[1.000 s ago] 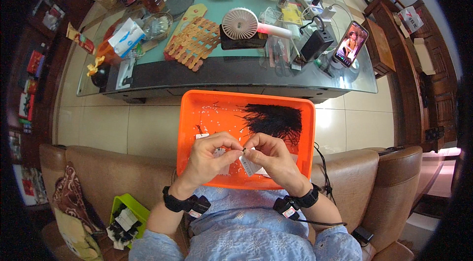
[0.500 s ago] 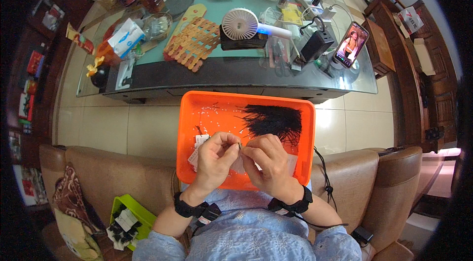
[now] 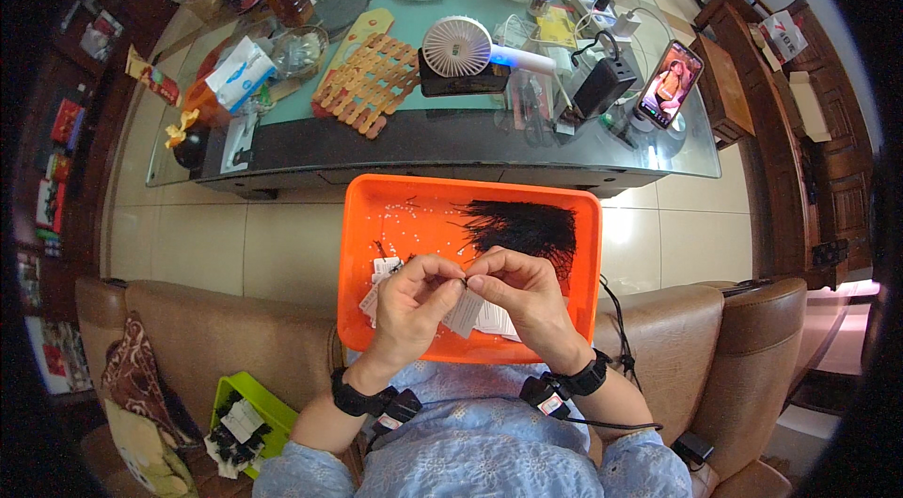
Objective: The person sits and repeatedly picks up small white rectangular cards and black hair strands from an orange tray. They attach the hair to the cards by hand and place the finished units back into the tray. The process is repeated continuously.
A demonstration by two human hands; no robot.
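Observation:
My left hand [image 3: 411,305] and my right hand [image 3: 525,296] meet over an orange tray [image 3: 352,235], fingertips pinched close together. Between them is the dark string of a white paper hang tag [image 3: 463,314], which dangles just below the fingertips. The string is mostly hidden by my fingers. Behind my right hand, a bundle of thin black strings [image 3: 522,227] fills the tray's far right. Small white beads or bits [image 3: 406,214] are scattered at the far left. More white tags [image 3: 495,320] lie under my hands, and others [image 3: 384,267] sit left of my left hand.
Ahead stands a glass-topped table [image 3: 310,145] bearing a white handheld fan [image 3: 458,47], a slatted wooden mat [image 3: 369,84] and a propped phone [image 3: 670,86]. A green bin [image 3: 273,413] with tags and black strings sits at my left on the brown sofa [image 3: 245,310]. A black cable [image 3: 616,310] runs beside the tray's right.
My right hand has turned and moved slightly right, its fingers straighter. The white tag now shows hanging beneath my fingertips, and the tags under it are more exposed. My left hand has barely moved.

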